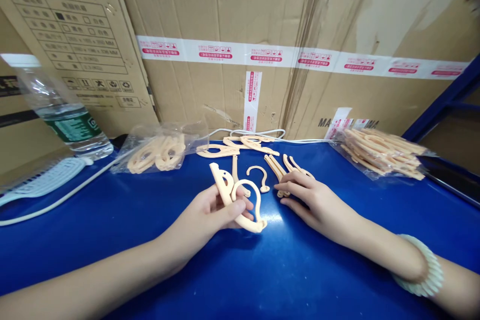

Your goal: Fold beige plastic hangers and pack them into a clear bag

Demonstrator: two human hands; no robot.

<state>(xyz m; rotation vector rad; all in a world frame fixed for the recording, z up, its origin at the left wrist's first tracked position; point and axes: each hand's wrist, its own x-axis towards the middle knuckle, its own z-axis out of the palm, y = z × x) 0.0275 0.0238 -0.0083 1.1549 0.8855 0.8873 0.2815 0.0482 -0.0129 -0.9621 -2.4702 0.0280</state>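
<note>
My left hand (221,210) grips a peach-coloured folding hanger (247,222), its hook curving up beside a flat arm with a cut-out. Lying on the blue table just beyond are a loose hook (262,175) and a slim arm piece (235,167) partly behind the held hanger. My right hand (311,195) rests palm down over several narrow hanger arms (275,167), fingers apart and fingertips touching or close to their near ends. Its palm and part of those pieces are hidden.
More hanger parts (221,150) lie at the back. Bagged hanger parts sit left (157,152) and right (382,152). A water bottle (71,120), a pale blue hairbrush (48,180) and a white cable (75,195) are at left. Cardboard boxes (225,90) stand along the back.
</note>
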